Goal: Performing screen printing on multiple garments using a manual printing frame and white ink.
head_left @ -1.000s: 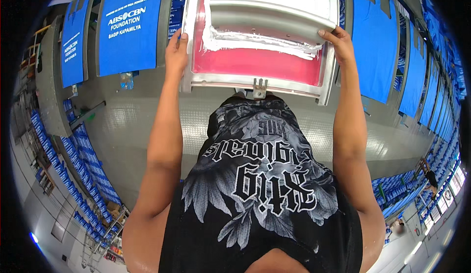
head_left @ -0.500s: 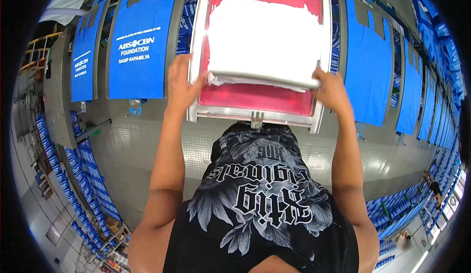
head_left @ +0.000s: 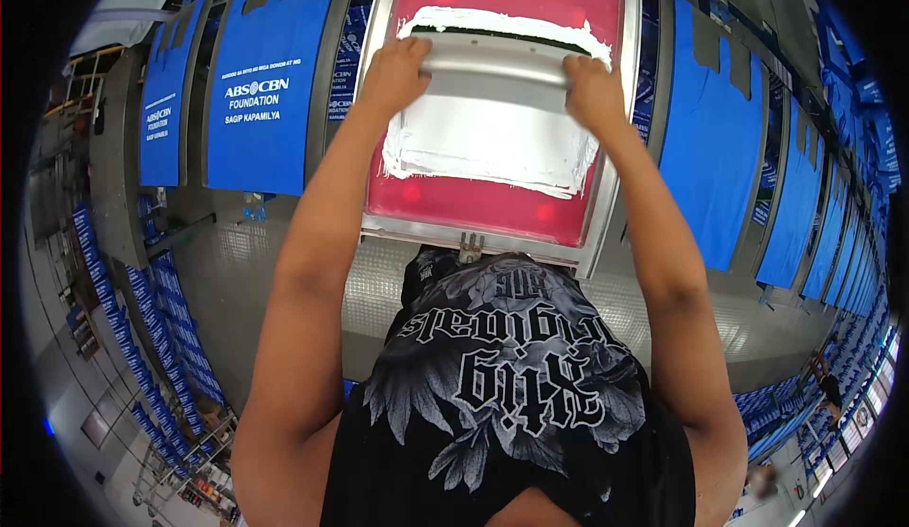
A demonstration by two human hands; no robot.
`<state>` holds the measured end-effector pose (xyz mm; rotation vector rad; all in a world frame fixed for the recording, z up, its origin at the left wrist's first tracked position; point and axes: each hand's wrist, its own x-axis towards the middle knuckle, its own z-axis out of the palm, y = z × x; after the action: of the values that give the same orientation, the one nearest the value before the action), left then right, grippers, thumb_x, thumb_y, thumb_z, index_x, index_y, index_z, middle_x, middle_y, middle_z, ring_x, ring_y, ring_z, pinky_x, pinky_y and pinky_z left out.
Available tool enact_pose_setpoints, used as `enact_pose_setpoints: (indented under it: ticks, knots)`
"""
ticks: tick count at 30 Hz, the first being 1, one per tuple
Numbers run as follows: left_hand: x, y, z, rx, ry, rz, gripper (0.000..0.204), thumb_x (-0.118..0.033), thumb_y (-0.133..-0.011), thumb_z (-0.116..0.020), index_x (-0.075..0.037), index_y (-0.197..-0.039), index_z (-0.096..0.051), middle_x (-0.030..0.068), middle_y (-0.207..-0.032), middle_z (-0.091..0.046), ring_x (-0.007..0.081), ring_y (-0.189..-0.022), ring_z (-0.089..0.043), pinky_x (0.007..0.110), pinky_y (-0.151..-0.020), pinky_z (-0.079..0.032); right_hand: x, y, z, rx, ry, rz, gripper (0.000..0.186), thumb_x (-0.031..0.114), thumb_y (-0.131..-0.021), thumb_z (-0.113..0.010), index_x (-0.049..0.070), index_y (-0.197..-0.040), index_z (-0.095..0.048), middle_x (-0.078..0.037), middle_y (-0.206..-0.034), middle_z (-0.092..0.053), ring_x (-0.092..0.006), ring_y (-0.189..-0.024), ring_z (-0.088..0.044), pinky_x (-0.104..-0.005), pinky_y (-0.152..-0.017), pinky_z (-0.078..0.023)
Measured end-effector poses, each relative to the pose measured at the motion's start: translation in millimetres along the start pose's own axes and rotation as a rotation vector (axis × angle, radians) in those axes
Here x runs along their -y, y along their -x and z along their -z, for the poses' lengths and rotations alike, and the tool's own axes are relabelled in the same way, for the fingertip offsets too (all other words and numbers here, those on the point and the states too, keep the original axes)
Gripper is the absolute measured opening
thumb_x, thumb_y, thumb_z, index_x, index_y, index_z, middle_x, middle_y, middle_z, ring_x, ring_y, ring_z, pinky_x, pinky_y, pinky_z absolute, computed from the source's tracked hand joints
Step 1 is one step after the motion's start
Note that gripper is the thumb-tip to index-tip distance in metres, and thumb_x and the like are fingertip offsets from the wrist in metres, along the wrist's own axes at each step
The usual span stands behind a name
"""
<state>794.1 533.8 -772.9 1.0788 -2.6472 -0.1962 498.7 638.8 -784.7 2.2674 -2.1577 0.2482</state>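
Note:
In front of me lies a screen-printing frame (head_left: 417,228) with metal rails and pink mesh (head_left: 445,209). White ink (head_left: 488,139) covers a rectangle in the middle, with thicker ridges around its edges. A wide metal squeegee (head_left: 497,61) spans the far part of this rectangle and is held at both ends. My left hand (head_left: 396,71) is closed around its left end, and my right hand (head_left: 595,93) grips the right end. Along the squeegee's far side runs a dark strip. What lies under the frame is hidden.
Flat blue bags, one printed in white (head_left: 260,139) at the left and one plain (head_left: 712,139) at the right, lie on grey boards in a long row. A metal hinge bracket (head_left: 472,247) sits at the frame's near edge. Racks of blue bags (head_left: 185,347) stand lower left.
Both hands have moved the squeegee from the near end of the ink to the far end. The white layer behind it looks thinner, with a ridge at the near edge.

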Motion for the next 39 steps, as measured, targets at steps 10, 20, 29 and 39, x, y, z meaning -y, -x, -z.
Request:
enact_pose_setpoints:
  ticks: [10, 20, 29, 39]
  knots:
    - [-78, 134, 57, 0.176, 0.166, 0.112, 0.043, -0.002, -0.051, -0.07, -0.005, -0.093, -0.061, 0.0105, -0.089, -0.061, 0.0287, -0.086, -0.057, 0.042, -0.075, -0.043, 74, 135, 74, 0.318, -0.296, -0.132, 0.039, -0.005, -0.059, -0.057, 0.006, -0.095, -0.063, -0.01, -0.093, -0.065, -0.0286, -0.091, -0.059, -0.0497, -0.1, -0.034]
    - [5, -59, 28, 0.205, 0.026, 0.207, 0.029, -0.028, -0.069, -0.069, -0.011, -0.092, -0.069, 0.0154, -0.078, -0.065, 0.031, -0.077, -0.064, 0.041, -0.071, -0.05, -19, -46, 38, 0.256, -0.091, -0.117, 0.038, 0.006, -0.065, -0.058, 0.014, -0.101, -0.066, -0.015, -0.078, -0.065, -0.0313, -0.077, -0.064, -0.0442, -0.081, -0.046]
    - [-55, 94, 35, 0.191, 0.139, 0.126, 0.036, -0.003, -0.058, -0.065, -0.01, -0.093, -0.067, 0.013, -0.076, -0.063, 0.032, -0.075, -0.06, 0.042, -0.072, -0.046, 56, 106, 51, 0.336, -0.219, -0.156, 0.045, -0.003, -0.06, -0.061, 0.011, -0.102, -0.065, -0.013, -0.078, -0.064, -0.0291, -0.084, -0.061, -0.0491, -0.1, -0.035]
    - [-18, -13, 61, 0.394, 0.075, 0.269, 0.035, -0.031, -0.069, -0.074, -0.007, -0.095, -0.068, 0.0161, -0.081, -0.066, 0.0316, -0.079, -0.064, 0.041, -0.073, -0.05, 13, 3, 76, 0.478, -0.068, -0.157, 0.041, 0.009, -0.065, -0.059, 0.017, -0.105, -0.066, -0.013, -0.084, -0.067, -0.0285, -0.082, -0.065, -0.0412, -0.08, -0.049]
